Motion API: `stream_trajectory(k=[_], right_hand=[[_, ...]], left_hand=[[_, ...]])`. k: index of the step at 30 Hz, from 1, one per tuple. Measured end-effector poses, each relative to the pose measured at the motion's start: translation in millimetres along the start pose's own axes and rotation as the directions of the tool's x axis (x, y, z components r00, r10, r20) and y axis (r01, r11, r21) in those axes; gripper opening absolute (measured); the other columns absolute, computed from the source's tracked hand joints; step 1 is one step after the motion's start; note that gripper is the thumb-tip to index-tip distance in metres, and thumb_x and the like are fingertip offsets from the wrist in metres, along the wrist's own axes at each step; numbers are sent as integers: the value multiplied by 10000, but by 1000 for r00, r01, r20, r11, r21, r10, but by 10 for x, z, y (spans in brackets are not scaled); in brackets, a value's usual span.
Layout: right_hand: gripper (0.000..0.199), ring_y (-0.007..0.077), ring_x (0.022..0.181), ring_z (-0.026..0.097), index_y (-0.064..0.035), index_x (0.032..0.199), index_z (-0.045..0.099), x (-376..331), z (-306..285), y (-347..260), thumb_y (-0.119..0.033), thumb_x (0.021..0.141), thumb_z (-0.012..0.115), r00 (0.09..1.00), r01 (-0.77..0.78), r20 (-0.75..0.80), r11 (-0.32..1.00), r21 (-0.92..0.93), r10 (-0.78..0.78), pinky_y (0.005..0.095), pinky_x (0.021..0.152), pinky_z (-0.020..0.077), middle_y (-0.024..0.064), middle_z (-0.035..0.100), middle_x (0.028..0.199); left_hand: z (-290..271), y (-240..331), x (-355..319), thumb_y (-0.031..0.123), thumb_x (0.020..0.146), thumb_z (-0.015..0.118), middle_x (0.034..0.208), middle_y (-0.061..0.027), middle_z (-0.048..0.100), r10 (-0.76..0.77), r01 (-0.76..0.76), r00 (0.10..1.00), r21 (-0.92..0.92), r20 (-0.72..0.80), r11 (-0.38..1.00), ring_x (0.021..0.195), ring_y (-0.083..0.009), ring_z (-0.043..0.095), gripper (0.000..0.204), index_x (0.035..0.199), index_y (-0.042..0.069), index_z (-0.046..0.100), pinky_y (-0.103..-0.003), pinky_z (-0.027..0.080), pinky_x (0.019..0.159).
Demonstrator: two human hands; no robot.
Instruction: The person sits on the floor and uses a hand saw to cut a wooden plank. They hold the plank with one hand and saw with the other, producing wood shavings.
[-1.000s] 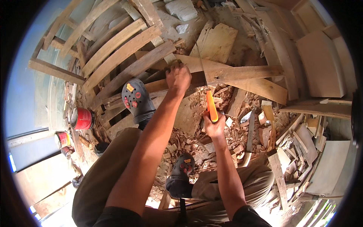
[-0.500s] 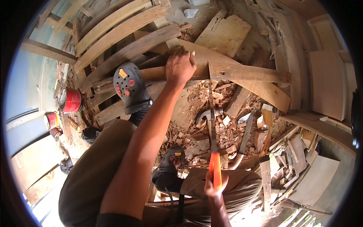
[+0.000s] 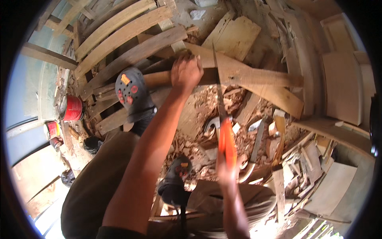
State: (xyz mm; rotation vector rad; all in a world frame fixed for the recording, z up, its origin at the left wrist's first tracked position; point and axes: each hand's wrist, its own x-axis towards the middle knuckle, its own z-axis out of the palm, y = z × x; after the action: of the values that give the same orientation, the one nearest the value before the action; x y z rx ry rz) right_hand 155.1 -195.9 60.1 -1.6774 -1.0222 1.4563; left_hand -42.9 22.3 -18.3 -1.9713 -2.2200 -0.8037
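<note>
My left hand (image 3: 187, 72) is closed over a narrow wooden plank (image 3: 258, 77), left of the saw. Lower right, my right hand (image 3: 227, 169) grips the orange handle of a handsaw (image 3: 219, 97), slightly smeared by motion. The saw's blade crosses the plank, its tip reaching past the far edge. A dark clog (image 3: 134, 93) on my foot presses on the plank's left part. Beneath the plank's right part, a wider board (image 3: 278, 99) lies slantwise. A claw hammer (image 3: 212, 122) rests among wood chips, partly hidden by the saw.
Long slats (image 3: 131, 34) lie stacked at the upper left. Red cans (image 3: 72, 107) stand at the left. A flat wood piece (image 3: 238, 38) lies at the far side. Offcuts (image 3: 306, 167) pile up at the right, and chips (image 3: 199, 147) cover the ground near my other clog (image 3: 179, 169).
My right hand has pushed the saw forward, away from me, so its blade now extends well beyond the plank. My left hand keeps its hold on the plank.
</note>
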Motion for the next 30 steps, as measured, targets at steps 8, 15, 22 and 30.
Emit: stream_trajectory(k=[8, 15, 22, 30], right_hand=[[228, 78, 651, 543, 36, 1072, 568, -768, -307, 137, 14, 848, 605, 976, 191, 145, 955, -226, -161, 249, 538, 434, 26, 599, 808], [76, 45, 588, 466, -28, 863, 551, 1098, 396, -538, -66, 913, 595, 986, 124, 125, 987, -99, -111, 239, 461, 329, 1, 565, 754], [174, 165, 566, 611, 50, 928, 637, -933, -411, 99, -64, 799, 655, 938, 340, 163, 904, -260, -306, 315, 545, 480, 95, 637, 691], [295, 114, 468, 472, -6, 651, 539, 1063, 430, -518, -126, 904, 632, 985, 156, 93, 980, -120, -145, 337, 432, 362, 5, 557, 558]], left_hand=[[-155, -65, 23, 192, 903, 564, 945, -203, 704, -110, 98, 971, 64, 214, 993, 938, -347, 676, 233, 885, 4, 700, -450, 546, 850], [-6, -60, 25, 190, 911, 564, 930, -187, 697, 8, -11, 996, 30, 92, 999, 932, -333, 674, 236, 842, 9, 700, -431, 557, 826], [-103, -96, 19, 184, 906, 566, 923, -192, 694, -73, 69, 992, 39, 107, 997, 936, -332, 672, 233, 832, 5, 696, -430, 557, 830], [-147, -21, 67, 204, 915, 550, 876, -214, 688, -47, 46, 986, 11, 158, 999, 862, -381, 675, 251, 822, 13, 685, -474, 556, 797]])
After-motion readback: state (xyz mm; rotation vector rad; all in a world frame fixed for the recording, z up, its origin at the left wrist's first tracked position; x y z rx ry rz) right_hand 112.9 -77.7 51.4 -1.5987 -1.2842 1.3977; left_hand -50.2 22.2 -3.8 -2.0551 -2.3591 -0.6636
